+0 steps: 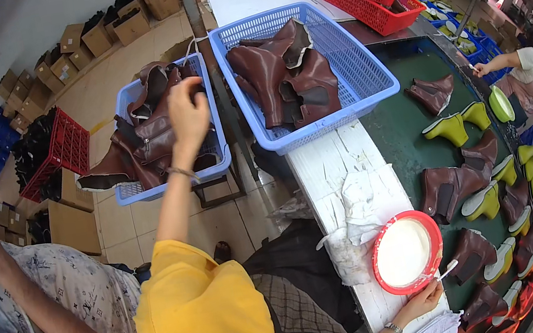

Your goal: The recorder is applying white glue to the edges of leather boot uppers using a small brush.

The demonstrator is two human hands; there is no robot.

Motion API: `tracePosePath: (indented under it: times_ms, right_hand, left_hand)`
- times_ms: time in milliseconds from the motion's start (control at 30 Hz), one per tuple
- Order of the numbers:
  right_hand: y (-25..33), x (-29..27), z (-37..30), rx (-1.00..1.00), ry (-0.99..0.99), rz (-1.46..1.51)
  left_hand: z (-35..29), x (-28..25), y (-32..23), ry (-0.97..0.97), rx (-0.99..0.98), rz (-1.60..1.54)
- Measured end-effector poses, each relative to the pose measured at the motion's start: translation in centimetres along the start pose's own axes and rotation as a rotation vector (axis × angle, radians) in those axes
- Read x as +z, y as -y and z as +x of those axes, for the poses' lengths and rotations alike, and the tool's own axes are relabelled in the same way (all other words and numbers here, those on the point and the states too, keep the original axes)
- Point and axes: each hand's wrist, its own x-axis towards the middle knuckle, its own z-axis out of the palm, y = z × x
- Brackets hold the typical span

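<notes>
My left hand (189, 119) is stretched over the left blue basket (226, 152), fingers bent but apart, with nothing seen in it. Brown leather boot uppers (154, 139) lie heaped in that basket, just under the hand. By the near rim of a red bowl (437, 237), my right hand (427, 298) is closed around a thin white stick-like brush (449, 269); its bristles cannot be made out. White liquid (402, 253) fills much of the bowl, which rests on a white, stained bench top (338, 158).
A larger blue basket (370, 73) of brown uppers stands on the bench's far end. Right of it, a green conveyor belt (405, 120) carries brown uppers and yellow-green soles (446, 131). Across it works another person (523, 70). Another person's arm (60, 317) is close at left.
</notes>
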Motion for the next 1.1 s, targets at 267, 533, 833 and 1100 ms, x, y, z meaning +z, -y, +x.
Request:
tracePosePath:
  times_ms: [267,533,833,1100]
  right_hand:
    - [-1.7,-0.1,0.7,-0.080,0.009,0.086]
    - [-1.3,-0.6,-0.3,-0.232,-0.100,-0.031]
    - [10.2,-2.5,-0.1,-0.457,0.172,-0.370]
    - [11.7,-2.7,-1.6,-0.626,0.258,-0.795]
  left_hand:
    - [-0.9,0.9,14.2,0.308,-0.255,0.785]
    - [4.6,-4.3,6.9,-0.219,-0.070,0.343]
    - [2.0,-11.0,-5.8,0.470,-0.349,-0.720]
    - [-9.3,0.5,-21.4,1.541,-0.435,-1.064]
